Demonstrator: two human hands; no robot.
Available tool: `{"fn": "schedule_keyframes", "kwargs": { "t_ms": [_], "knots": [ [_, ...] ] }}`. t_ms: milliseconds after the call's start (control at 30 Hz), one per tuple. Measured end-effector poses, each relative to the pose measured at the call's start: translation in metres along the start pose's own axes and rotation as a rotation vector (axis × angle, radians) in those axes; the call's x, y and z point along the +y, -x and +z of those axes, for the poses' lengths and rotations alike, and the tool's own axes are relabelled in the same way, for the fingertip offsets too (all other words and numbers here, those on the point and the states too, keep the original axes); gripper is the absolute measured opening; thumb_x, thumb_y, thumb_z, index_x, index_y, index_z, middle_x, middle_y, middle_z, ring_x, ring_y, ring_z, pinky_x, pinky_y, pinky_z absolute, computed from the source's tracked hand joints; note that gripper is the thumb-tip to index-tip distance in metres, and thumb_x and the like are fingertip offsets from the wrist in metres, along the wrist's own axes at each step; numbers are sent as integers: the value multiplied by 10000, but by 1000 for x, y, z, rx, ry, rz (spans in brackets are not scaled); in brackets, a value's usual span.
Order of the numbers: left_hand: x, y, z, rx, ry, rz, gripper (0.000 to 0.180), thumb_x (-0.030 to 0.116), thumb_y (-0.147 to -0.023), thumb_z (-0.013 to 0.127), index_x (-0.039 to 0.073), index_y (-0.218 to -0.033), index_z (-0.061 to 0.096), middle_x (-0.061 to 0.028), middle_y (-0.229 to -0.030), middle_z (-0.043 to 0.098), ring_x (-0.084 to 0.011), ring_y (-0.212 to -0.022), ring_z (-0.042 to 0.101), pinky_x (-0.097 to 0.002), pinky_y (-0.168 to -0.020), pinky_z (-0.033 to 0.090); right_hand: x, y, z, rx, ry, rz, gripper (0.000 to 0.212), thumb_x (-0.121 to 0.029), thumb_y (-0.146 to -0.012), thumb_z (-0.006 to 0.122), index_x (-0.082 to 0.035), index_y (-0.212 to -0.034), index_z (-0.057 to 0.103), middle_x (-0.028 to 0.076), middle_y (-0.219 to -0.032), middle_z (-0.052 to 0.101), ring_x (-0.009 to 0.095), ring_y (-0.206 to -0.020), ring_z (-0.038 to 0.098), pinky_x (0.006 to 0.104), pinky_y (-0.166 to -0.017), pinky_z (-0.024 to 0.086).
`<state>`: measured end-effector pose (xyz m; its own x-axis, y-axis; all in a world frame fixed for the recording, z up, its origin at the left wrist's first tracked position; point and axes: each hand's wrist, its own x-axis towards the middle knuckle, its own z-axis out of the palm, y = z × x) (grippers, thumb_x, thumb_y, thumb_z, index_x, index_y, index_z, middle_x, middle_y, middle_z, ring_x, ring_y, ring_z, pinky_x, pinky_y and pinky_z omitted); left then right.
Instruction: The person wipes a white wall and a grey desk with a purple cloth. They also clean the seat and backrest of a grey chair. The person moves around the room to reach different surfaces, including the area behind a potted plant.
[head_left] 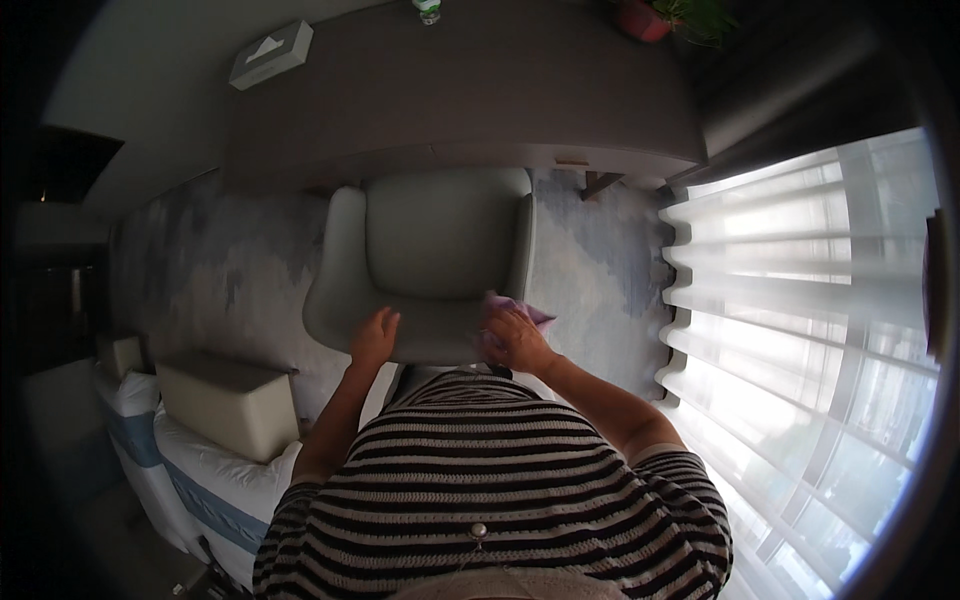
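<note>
Right in front of me stands a grey armchair (pixel 445 235), its back toward me and its seat facing the desk. My right hand (pixel 517 340) presses a crumpled pinkish-purple cloth (pixel 540 317) against the right part of the chair's backrest, fingers closed over it. At the left part of the backrest is my left hand (pixel 375 337), empty, with its fingers stretched and slightly apart. Whether the left fingertips touch the chair I cannot tell.
Beyond the chair runs a dark brown desk (pixel 450 95) with a tissue box (pixel 272 57), a small bottle (pixel 428 10) and a red plant pot (pixel 642 20). Sheer white curtains (pixel 770 270) hang at right. A bed (pixel 215 480) with a cream box-shaped piece (pixel 228 402) lies behind left.
</note>
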<state>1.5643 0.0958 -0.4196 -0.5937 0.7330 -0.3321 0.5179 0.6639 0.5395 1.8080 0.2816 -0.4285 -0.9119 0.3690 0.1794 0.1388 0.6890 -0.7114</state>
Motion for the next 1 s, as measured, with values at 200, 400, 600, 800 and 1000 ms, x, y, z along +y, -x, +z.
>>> {"fn": "schedule_keyframes", "kwargs": {
  "t_ms": [200,400,600,800,1000],
  "knots": [
    [-4,4,5,322,-48,139,280,279,-928,521,42,-1002,649,-146,-921,662,-341,-808,634,-424,-699,502,109,-24,42,75,95,143,167,-208,-763,603,-97,-888,603,132,-903,583,357,-946,544,473,-880,426],
    [1,1,-6,330,-72,188,127,129,-870,569,42,-918,649,-145,-830,649,-341,-733,629,-413,-628,496,192,-97,59,201,249,322,440,-236,-742,644,-130,-1155,535,135,-1277,466,322,-1294,352,554,-985,340],
    [7,4,-5,336,-55,114,96,105,-821,612,67,-902,648,-124,-817,650,-322,-719,628,-403,-618,498,224,-134,48,667,-524,1041,187,-199,-846,575,-81,-991,585,68,-938,630,169,-823,606,304,-714,491],
    [12,8,-2,346,-82,84,90,123,-814,618,87,-893,643,-100,-818,654,-302,-718,630,-396,-617,499,228,-78,62,840,-1227,1197,240,-290,-864,610,-140,-1049,579,-18,-843,598,95,-721,561,248,-634,474],
    [15,6,0,370,-51,137,85,139,-809,623,93,-880,633,-76,-786,645,-287,-691,620,-386,-602,492,118,14,101,895,-1534,1227,278,-362,-931,430,-127,-916,577,36,-824,604,200,-767,578,360,-716,513]
  ]
}}
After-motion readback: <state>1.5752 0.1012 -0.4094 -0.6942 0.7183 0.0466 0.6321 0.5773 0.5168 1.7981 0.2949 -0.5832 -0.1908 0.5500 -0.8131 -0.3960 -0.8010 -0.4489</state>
